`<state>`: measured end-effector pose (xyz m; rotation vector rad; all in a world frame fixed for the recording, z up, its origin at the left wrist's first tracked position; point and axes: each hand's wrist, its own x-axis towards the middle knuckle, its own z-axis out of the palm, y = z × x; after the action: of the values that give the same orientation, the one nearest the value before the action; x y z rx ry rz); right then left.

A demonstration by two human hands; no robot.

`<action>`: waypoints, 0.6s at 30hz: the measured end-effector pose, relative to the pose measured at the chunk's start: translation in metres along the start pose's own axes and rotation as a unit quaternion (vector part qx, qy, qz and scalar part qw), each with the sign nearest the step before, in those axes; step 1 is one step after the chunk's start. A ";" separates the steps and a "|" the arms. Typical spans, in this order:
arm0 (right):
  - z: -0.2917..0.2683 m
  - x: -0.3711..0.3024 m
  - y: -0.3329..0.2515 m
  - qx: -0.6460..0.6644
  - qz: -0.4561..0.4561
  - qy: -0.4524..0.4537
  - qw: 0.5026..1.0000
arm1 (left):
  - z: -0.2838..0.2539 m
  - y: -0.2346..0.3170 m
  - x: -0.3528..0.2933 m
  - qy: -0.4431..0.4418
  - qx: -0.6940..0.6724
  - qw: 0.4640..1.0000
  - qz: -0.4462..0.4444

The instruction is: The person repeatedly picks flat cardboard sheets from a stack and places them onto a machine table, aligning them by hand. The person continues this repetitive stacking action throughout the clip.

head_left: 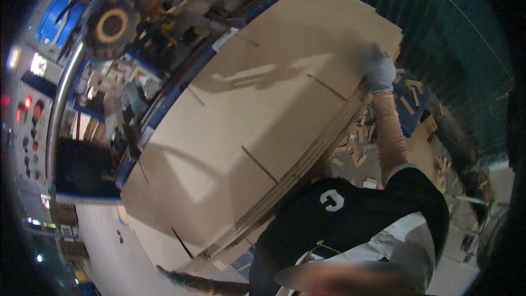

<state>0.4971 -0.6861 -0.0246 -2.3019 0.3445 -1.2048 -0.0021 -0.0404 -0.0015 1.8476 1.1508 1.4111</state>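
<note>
1. My gloved right hand (378, 68) is at the far right corner of the cardboard stack (285, 126); blur hides the fingers, so I can't tell whether they grip.
2. My right arm reaches forward; my left hand (165, 275), low by the stack's near end, is too dim to read.
3. The slotted sheets lie before me, alongside the machine (186, 27).
4. I seem to be steadying the stack; moving it calls for even control at both ends.

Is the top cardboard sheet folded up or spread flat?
Spread flat: the slotted cardboard sheet lies as one broad surface, no section standing up.
</note>
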 end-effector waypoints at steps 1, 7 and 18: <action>0.007 0.001 0.000 0.141 0.071 0.066 0.985 | -0.001 0.007 0.007 0.009 -0.030 0.998 -0.047; 0.009 0.048 -0.016 0.545 0.267 -0.054 0.793 | 0.014 0.012 0.026 0.173 -0.144 0.961 -0.163; -0.142 -0.054 -0.114 0.239 -0.480 -0.329 0.777 | 0.038 0.093 -0.071 -0.112 -0.153 0.980 -0.057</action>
<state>0.3484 -0.6130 0.0680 -2.2147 -1.3742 -0.6047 0.0555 -0.1449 0.0283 1.6459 0.8596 1.2053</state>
